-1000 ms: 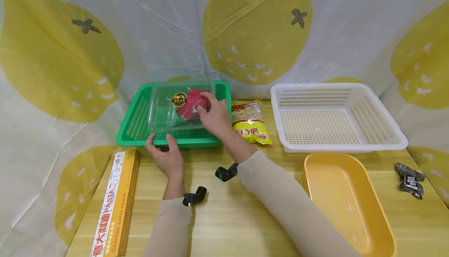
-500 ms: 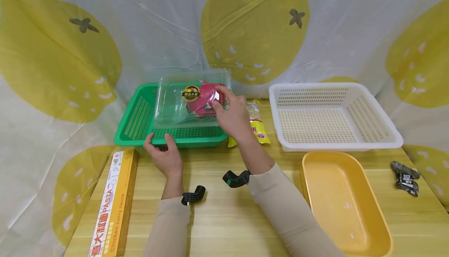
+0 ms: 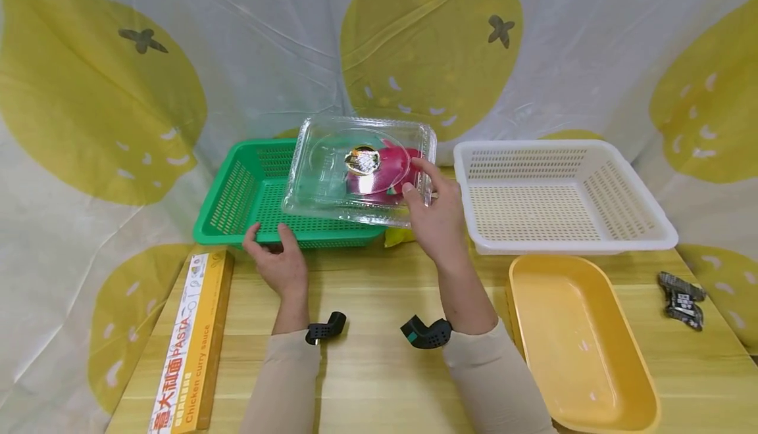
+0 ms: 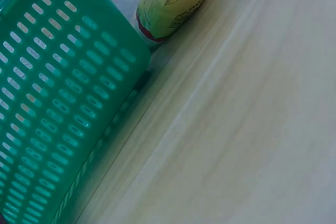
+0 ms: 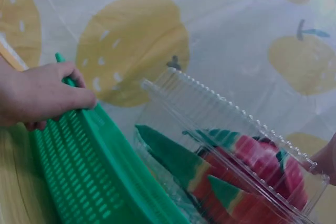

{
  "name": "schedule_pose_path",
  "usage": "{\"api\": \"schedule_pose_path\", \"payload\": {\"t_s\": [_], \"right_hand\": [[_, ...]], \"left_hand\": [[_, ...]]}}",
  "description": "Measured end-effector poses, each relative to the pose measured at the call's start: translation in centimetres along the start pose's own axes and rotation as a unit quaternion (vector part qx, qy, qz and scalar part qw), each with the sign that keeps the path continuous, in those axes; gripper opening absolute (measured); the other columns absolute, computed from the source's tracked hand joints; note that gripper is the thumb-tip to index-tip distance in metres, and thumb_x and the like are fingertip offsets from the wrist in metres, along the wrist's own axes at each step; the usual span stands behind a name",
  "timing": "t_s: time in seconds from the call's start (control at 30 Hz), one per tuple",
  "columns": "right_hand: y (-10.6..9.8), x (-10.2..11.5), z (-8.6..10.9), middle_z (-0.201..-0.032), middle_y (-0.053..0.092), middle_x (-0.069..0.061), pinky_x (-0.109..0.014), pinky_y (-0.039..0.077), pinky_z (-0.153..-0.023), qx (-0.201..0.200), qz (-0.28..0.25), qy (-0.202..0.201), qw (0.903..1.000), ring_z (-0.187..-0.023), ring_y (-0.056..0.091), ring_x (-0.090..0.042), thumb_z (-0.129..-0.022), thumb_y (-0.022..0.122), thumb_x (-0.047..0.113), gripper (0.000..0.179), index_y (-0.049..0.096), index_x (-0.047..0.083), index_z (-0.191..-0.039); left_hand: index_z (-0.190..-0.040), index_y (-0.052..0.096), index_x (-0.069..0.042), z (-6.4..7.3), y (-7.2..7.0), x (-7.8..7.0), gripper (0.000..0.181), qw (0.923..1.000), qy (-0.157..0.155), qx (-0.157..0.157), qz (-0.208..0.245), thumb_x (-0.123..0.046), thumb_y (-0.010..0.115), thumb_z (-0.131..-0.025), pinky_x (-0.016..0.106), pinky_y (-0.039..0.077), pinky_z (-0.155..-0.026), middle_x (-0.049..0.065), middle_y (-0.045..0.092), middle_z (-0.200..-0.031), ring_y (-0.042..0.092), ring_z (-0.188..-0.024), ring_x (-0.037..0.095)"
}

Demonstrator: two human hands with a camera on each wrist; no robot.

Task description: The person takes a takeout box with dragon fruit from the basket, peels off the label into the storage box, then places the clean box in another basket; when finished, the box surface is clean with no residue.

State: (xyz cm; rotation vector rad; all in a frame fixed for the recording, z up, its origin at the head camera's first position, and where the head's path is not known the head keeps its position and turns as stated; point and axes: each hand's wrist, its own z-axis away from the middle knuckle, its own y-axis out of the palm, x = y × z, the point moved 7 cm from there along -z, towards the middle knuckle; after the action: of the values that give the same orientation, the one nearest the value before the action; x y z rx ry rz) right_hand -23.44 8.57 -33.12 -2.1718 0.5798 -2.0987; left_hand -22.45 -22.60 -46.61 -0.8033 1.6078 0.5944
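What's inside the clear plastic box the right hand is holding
A pink-red fruit with green tips, seemingly dragon fruit, shows through the box. The round label and the right hand cover parts of it.

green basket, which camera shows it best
The head view: it looks down into the green basket, showing its inside and much of its rim, though the clear container overlaps the right part. The left wrist view shows slotted wall, cut off by the frame; the right wrist view, a stretch of rim and slotted wall.
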Motion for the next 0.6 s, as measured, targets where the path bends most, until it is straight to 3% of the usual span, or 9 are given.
{"api": "schedule_pose_path", "payload": {"t_s": [0.13, 0.2, 0.3, 0.6], "right_hand": [[-1.7, -0.6, 0.9, -0.112, 0.046, -0.009, -0.029, 0.041, -0.059, -0.017, -0.026, 0.004, 0.9995, -0.063, 0.043, -0.017, -0.098, 0.065, 0.025, 0.041, 0.062, 0.037, -0.137], [-2.5, -0.9, 1.5, -0.108, 0.045, -0.006, -0.024, 0.038, -0.052, -0.014, -0.048, 0.01, 0.9987, -0.054, 0.039, -0.011, -0.099, 0.065, 0.022, 0.041, 0.062, 0.036, -0.137], [-3.6, -1.2, 2.3, -0.105, 0.044, -0.005, -0.021, 0.036, -0.049, -0.001, -0.078, 0.022, 0.9967, -0.049, 0.038, -0.007, -0.101, 0.063, 0.019, 0.041, 0.061, 0.034, -0.139], [-6.6, -2.3, 5.0, -0.109, 0.04, -0.004, -0.021, 0.046, -0.058, 0.031, -0.064, 0.07, 0.9951, -0.06, 0.058, -0.004, -0.103, 0.059, 0.022, 0.043, 0.056, 0.034, -0.145]], "left_hand": [[-0.142, 0.045, -0.02, 0.0, 0.0, 0.0, 0.054, 0.9999, -0.009, 0.004, 0.003, -0.047, 0.062, -0.098, 0.03, 0.039, -0.063, 0.006, 0.045, -0.08, 0.047, -0.073, 0.023], [-0.141, 0.045, -0.023, 0.0, 0.0, 0.0, 0.052, 0.9999, -0.014, 0.005, 0.002, -0.047, 0.062, -0.098, 0.03, 0.039, -0.064, 0.005, 0.045, -0.08, 0.047, -0.073, 0.023], [-0.14, 0.046, -0.025, 0.0, 0.0, -0.1, 0.051, 0.9999, -0.012, 0.004, 0.003, -0.047, 0.063, -0.098, 0.03, 0.039, -0.064, 0.003, 0.044, -0.079, 0.046, -0.072, 0.021], [-0.141, 0.045, -0.023, 0.0, -0.2, -0.1, 0.054, 0.9999, -0.013, 0.006, 0.002, -0.049, 0.063, -0.097, 0.03, 0.04, -0.066, 0.0, 0.045, -0.079, 0.047, -0.073, 0.015]]}}
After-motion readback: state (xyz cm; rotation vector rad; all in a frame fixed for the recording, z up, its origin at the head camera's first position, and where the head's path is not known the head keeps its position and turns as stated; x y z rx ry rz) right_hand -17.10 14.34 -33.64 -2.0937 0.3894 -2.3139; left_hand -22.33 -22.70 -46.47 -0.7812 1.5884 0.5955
